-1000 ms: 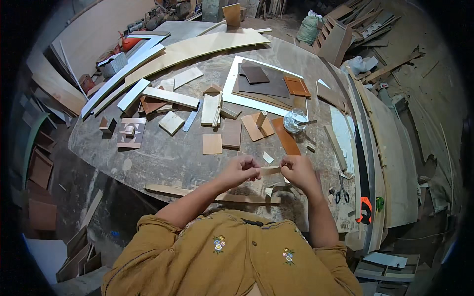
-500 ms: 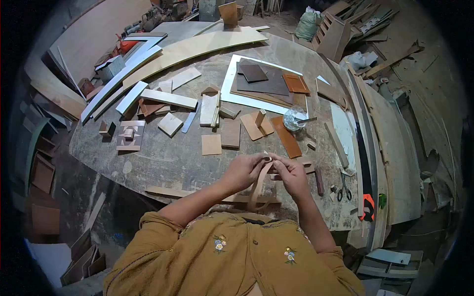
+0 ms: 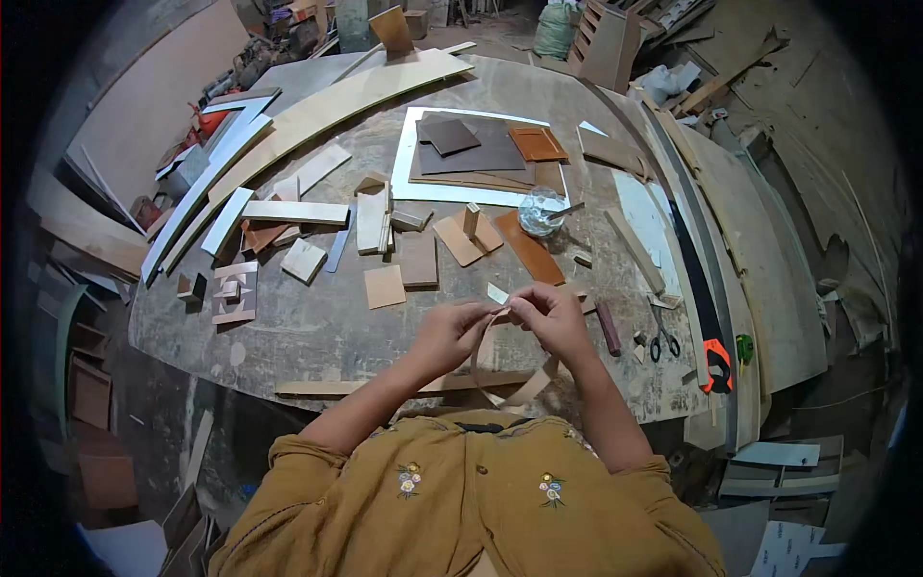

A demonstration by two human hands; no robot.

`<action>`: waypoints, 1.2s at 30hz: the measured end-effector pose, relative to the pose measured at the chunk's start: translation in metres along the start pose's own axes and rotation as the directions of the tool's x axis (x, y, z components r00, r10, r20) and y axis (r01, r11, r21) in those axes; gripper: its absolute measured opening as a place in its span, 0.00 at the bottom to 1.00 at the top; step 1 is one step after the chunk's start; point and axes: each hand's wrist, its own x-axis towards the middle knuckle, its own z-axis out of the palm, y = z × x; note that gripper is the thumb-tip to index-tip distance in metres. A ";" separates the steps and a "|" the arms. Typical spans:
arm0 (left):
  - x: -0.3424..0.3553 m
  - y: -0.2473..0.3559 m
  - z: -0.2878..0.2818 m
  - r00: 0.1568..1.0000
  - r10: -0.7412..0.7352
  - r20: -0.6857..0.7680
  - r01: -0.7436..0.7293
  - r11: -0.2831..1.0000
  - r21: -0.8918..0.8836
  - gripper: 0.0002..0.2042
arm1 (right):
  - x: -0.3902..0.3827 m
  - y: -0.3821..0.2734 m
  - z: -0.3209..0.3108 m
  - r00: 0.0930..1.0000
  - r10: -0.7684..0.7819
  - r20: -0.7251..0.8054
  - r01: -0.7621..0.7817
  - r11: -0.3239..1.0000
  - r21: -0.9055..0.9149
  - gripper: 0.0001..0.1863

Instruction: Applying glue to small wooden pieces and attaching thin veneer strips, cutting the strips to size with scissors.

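Observation:
Close to the near side of the worktable, my left hand (image 3: 444, 337) and my right hand (image 3: 556, 325) meet fingertip to fingertip. Both are closed in a pinch on a thin, flexible tan strip (image 3: 527, 390), which looks like wood edge banding. Below the fingers the strip hangs in a loop. A small pale flap (image 3: 497, 293) sticks up above the fingertips; whether it belongs to the strip I cannot tell. To the right of my right hand lie a dark red tool handle (image 3: 608, 328) and black-handled scissors (image 3: 663, 344).
Wood offcuts, a square tan piece (image 3: 386, 287) and a board with an upright block (image 3: 466, 238) lie beyond my hands. A jar (image 3: 541, 213) stands by an orange-brown board (image 3: 531, 252). An orange-handled saw (image 3: 716, 367) rests at the right edge. A long batten (image 3: 327, 388) borders the near side.
The pale flap now stands up above my fingertips. The strip below hangs in a wider, open loop. The view has shifted a little to the right.

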 end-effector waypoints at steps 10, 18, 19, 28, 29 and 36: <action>0.008 -0.030 0.005 0.978 -0.175 0.116 0.197 0.954 -0.224 0.12 | 0.010 0.015 -0.009 0.929 0.043 0.369 0.001 0.993 -0.119 0.17; 0.009 -0.017 0.002 0.996 -0.028 -0.082 0.034 0.996 0.078 0.08 | 0.021 -0.003 0.001 0.961 0.052 0.271 -0.028 0.996 -0.090 0.13; 0.010 -0.015 -0.004 0.997 0.036 -0.074 -0.028 0.993 0.113 0.06 | 0.023 -0.003 0.004 0.969 0.027 0.246 0.003 0.992 -0.123 0.11; 0.019 -0.038 -0.009 0.982 -0.130 0.134 0.167 0.935 -0.312 0.08 | 0.036 -0.007 -0.024 0.950 0.076 0.302 0.014 0.959 -0.285 0.12; 0.019 -0.038 -0.010 0.970 -0.162 0.181 0.220 0.902 -0.371 0.09 | 0.037 -0.014 -0.027 0.949 0.082 0.306 0.056 0.907 -0.417 0.12; 0.028 -0.076 -0.003 0.994 -0.109 0.006 0.107 0.961 -0.255 0.09 | 0.047 -0.027 -0.021 0.950 -0.121 0.288 0.282 0.731 -0.621 0.09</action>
